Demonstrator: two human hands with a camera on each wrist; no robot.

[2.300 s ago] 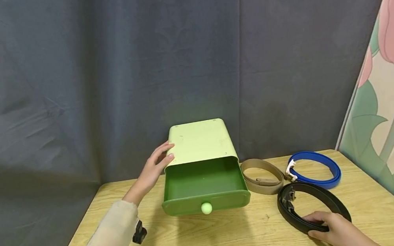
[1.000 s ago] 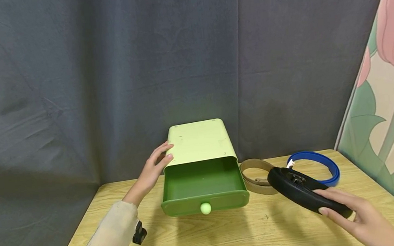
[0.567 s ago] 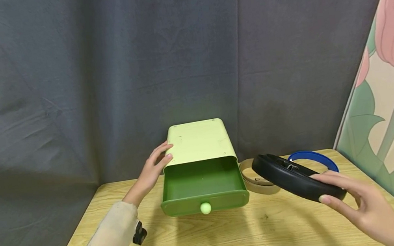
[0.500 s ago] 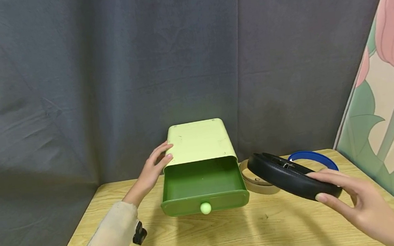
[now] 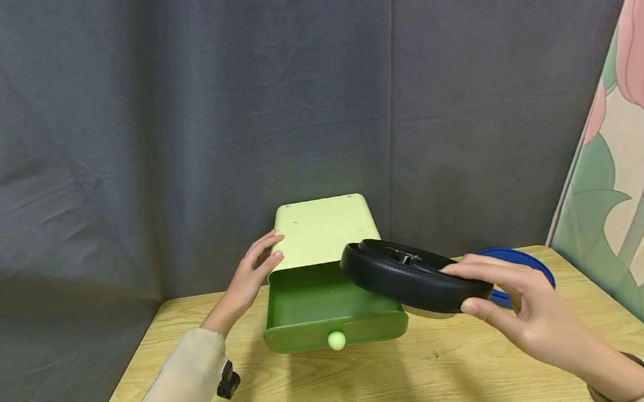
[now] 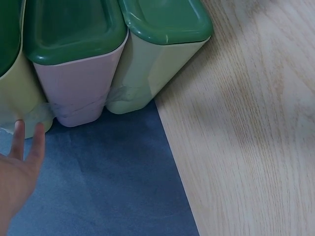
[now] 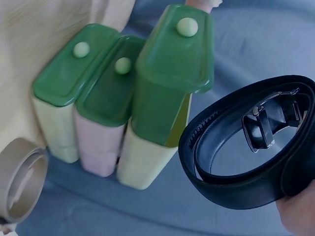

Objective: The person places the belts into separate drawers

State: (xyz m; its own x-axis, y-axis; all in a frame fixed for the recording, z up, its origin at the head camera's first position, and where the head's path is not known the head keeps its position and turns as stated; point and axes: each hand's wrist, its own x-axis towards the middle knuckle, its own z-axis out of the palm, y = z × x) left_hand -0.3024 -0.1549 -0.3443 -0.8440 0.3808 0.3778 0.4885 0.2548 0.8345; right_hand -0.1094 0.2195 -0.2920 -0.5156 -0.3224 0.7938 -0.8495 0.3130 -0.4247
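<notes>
My left hand (image 5: pixel 248 279) rests with its fingertips on the left side of a light-green drawer box (image 5: pixel 324 223), fingers fairly straight. The box's dark-green drawer (image 5: pixel 300 338), with a round pale knob (image 5: pixel 337 340), stands pulled out; its visible inside holds nothing. Above the drawer's right part hovers a coiled black belt (image 5: pixel 406 285) with a metal buckle (image 5: pixel 402 256), tilted. My right hand (image 5: pixel 527 307) pinches the belt's right end between thumb and fingers. In the right wrist view, the belt (image 7: pixel 236 194) hangs beside the pulled-out drawer (image 7: pixel 174 59).
A coiled blue belt (image 5: pixel 528 262) lies at the back right of the wooden table (image 5: pixel 341 400), partly hidden by my right hand. A tan belt (image 7: pixel 10 162) is mostly hidden in the head view. A pink drawer unit (image 7: pixel 98 145) and another pale-green one adjoin the box.
My right hand took hold of the black belt on the table, lifted it, and carried it left to over the pulled-out drawer. My left hand has stayed on the box.
</notes>
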